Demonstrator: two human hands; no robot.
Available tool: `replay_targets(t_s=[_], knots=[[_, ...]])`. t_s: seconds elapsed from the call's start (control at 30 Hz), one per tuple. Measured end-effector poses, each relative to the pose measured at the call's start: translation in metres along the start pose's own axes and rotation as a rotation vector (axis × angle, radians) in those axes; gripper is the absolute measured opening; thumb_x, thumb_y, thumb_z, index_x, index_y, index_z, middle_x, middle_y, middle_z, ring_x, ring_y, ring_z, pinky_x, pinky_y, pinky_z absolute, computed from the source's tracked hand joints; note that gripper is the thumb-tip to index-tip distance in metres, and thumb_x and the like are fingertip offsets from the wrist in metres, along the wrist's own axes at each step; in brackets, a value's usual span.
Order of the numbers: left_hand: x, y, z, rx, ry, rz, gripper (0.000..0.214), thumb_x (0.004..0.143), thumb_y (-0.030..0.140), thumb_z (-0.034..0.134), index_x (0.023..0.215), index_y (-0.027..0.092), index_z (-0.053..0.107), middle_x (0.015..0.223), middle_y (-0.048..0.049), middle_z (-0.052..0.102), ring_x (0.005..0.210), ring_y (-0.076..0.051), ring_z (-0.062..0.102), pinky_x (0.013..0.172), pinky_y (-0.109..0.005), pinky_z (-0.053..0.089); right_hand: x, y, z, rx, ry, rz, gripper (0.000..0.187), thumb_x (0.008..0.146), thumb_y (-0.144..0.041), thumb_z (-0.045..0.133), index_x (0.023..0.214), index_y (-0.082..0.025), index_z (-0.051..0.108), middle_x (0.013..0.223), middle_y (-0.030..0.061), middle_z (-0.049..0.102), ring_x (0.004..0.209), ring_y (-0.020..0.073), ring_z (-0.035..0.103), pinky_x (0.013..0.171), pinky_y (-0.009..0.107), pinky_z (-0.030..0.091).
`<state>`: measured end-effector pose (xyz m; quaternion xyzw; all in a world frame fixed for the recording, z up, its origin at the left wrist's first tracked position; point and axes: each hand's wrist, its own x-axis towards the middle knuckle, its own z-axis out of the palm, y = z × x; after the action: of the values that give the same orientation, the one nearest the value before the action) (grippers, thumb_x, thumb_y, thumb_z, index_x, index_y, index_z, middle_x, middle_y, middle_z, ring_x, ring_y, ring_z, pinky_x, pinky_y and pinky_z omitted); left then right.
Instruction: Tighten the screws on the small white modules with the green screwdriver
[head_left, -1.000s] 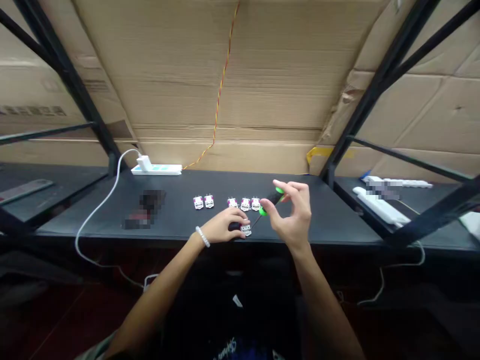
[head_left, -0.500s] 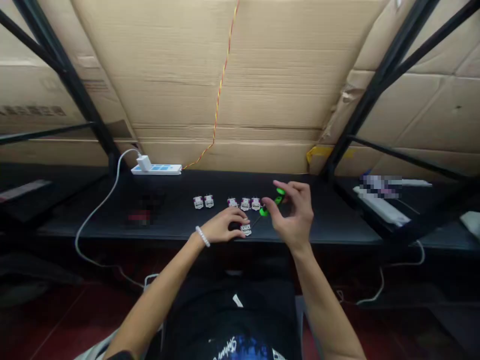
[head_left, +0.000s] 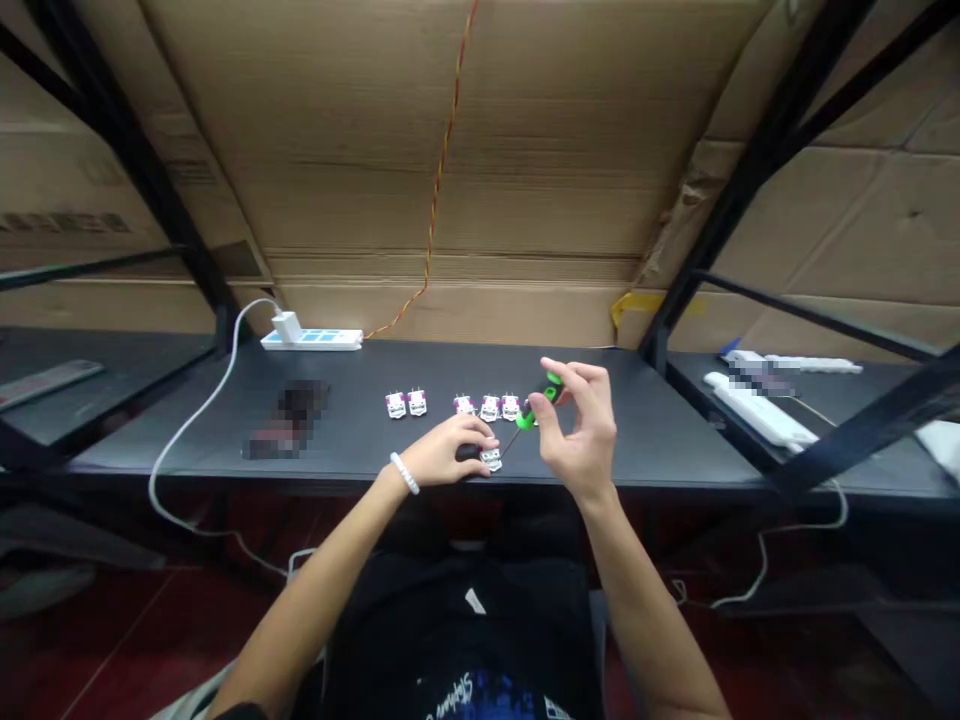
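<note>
In the head view my left hand (head_left: 448,448) is closed on a small white part (head_left: 491,459) at the desk's front edge. Something dark shows between its thumb and fingers, too small to name. My right hand (head_left: 585,432) pinches a green-and-black screwdriver (head_left: 534,408) by its handle, thumb on one side and fingertips on the other. The thin shaft slants down to the left, and its tip is at or very near the white part. Behind my hands stand several similar white-and-magenta parts (head_left: 490,407) in a row; two more (head_left: 406,403) sit to their left.
At the back left of the black desk (head_left: 360,455) lies a white power strip (head_left: 322,340), with a charger (head_left: 287,326) and white cable. A blurred-out object (head_left: 289,420) is on the left. Black shelf posts (head_left: 656,335) flank the desk before a cardboard wall (head_left: 525,310).
My right hand and the screwdriver have shifted slightly left, and the handle is tilted differently. My left hand stays on the white part. The desk appears brighter and the cardboard darker.
</note>
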<state>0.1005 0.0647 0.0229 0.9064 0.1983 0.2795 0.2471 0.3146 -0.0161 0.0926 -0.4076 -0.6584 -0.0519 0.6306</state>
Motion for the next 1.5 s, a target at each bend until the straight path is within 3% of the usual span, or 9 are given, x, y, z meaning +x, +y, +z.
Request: replay_targets(t_s=[0.13,0.33,0.4,0.53,0.6,0.87,1.07,1.27,1.5], knots=[[0.0,-0.0003,0.0001,-0.004,-0.001,0.008,0.033,0.087,0.037,0.083,0.114,0.02,0.079,0.12,-0.012,0.072,0.116,-0.027,0.065,0.108,-0.044,0.051,0.0,0.0017,-0.0015,0.117,-0.099,0.027,0.046,0.106,-0.023,0.043,0.15,-0.028,0.054,0.13,0.0109,0.064,0.117,0.0258,0.065,0.098,0.046,0.056],[0.0,-0.0012,0.0004,0.005,-0.008,0.008,0.033,0.088,0.038,0.083,0.115,0.02,0.078,0.121,-0.0115,0.072,0.119,-0.027,0.065,0.109,-0.044,0.05,0.0005,0.0001,0.0005,-0.027,0.027,0.035,0.041,0.091,-0.034,0.073,0.131,-0.024,0.067,0.115,0.0099,0.061,0.089,0.0213,0.062,0.075,0.038,0.056],[0.0,-0.0022,0.0009,0.004,-0.006,0.012,0.033,0.087,0.037,0.083,0.115,0.02,0.078,0.121,-0.0116,0.072,0.117,-0.027,0.065,0.108,-0.044,0.051,0.0007,0.0016,0.0006,-0.033,0.026,0.065,0.04,0.096,-0.032,0.066,0.135,-0.024,0.065,0.115,0.0098,0.061,0.085,0.0194,0.061,0.075,0.038,0.056],[-0.0003,-0.004,0.002,0.0,-0.002,0.008,0.034,0.088,0.039,0.083,0.115,0.02,0.078,0.121,-0.0119,0.072,0.117,-0.027,0.065,0.108,-0.045,0.051,0.0009,0.0051,-0.0026,0.085,-0.061,0.066,0.045,0.105,-0.025,0.044,0.149,-0.026,0.055,0.124,0.0104,0.067,0.11,0.0244,0.065,0.096,0.045,0.055],[-0.0003,-0.0041,0.0021,-0.005,0.0,0.006,0.033,0.088,0.039,0.083,0.115,0.021,0.078,0.122,-0.0118,0.072,0.117,-0.027,0.065,0.108,-0.044,0.051,0.001,0.0047,-0.0044,0.123,-0.076,0.063,0.045,0.106,-0.027,0.041,0.148,-0.027,0.056,0.123,0.0097,0.068,0.109,0.0249,0.067,0.098,0.046,0.054],[0.0,-0.0018,0.0013,0.01,-0.001,0.011,0.033,0.087,0.037,0.084,0.116,0.02,0.079,0.122,-0.0118,0.072,0.118,-0.027,0.065,0.109,-0.045,0.051,0.0023,-0.0002,-0.0029,-0.054,0.045,0.023,0.039,0.09,-0.035,0.075,0.127,-0.025,0.07,0.11,0.0083,0.063,0.089,0.0218,0.062,0.074,0.038,0.056],[0.0002,-0.0023,0.0015,0.006,0.001,0.015,0.033,0.087,0.036,0.084,0.115,0.02,0.079,0.12,-0.0118,0.072,0.116,-0.027,0.066,0.107,-0.044,0.052,0.0005,0.0054,-0.0046,0.116,-0.077,0.044,0.048,0.105,-0.025,0.043,0.153,-0.026,0.051,0.125,0.0108,0.066,0.112,0.0254,0.067,0.094,0.046,0.058],[0.0002,-0.0018,0.001,0.01,0.004,0.005,0.031,0.087,0.037,0.083,0.114,0.021,0.079,0.121,-0.0112,0.072,0.117,-0.027,0.065,0.108,-0.045,0.052,0.003,0.0023,-0.0033,-0.053,0.016,0.005,0.044,0.09,-0.034,0.075,0.133,-0.025,0.067,0.116,0.0102,0.063,0.097,0.0244,0.065,0.078,0.04,0.059],[-0.0001,-0.0035,0.0015,-0.001,0.005,0.022,0.032,0.087,0.038,0.083,0.114,0.02,0.079,0.121,-0.0118,0.072,0.116,-0.027,0.065,0.107,-0.044,0.052,-0.0004,0.0082,-0.0026,0.127,-0.068,0.079,0.055,0.101,-0.023,0.052,0.155,-0.028,0.048,0.127,0.0112,0.066,0.107,0.0252,0.069,0.092,0.046,0.061]])
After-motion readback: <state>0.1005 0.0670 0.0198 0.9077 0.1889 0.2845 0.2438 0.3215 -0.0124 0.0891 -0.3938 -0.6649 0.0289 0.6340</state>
